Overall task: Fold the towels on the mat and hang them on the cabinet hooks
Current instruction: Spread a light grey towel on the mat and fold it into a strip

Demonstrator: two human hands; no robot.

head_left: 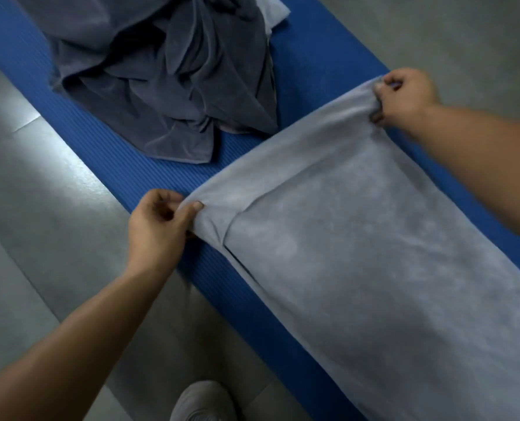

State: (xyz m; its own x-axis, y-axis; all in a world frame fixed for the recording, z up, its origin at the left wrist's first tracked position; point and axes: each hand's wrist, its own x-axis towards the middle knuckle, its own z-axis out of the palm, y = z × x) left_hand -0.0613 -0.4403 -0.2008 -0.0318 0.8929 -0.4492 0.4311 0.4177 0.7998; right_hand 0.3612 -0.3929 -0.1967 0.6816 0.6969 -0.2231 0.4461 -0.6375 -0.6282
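A long light grey towel (pixel 359 238) lies stretched along the blue mat (pixel 106 159), running off the lower right of the frame. My left hand (pixel 158 226) pinches its near-left corner between thumb and fingers. My right hand (pixel 404 95) grips the far corner, where the cloth bunches up. The towel's end edge is pulled taut between the two hands and lifted slightly off the mat. A crumpled dark grey towel (pixel 167 80) sits in a heap further up the mat. No cabinet or hooks are in view.
A pale cloth (pixel 272 10) pokes out from behind the dark heap at the top. Grey floor (pixel 40 192) surrounds the mat on both sides. My shoe (pixel 204 402) stands on the floor by the mat's near edge.
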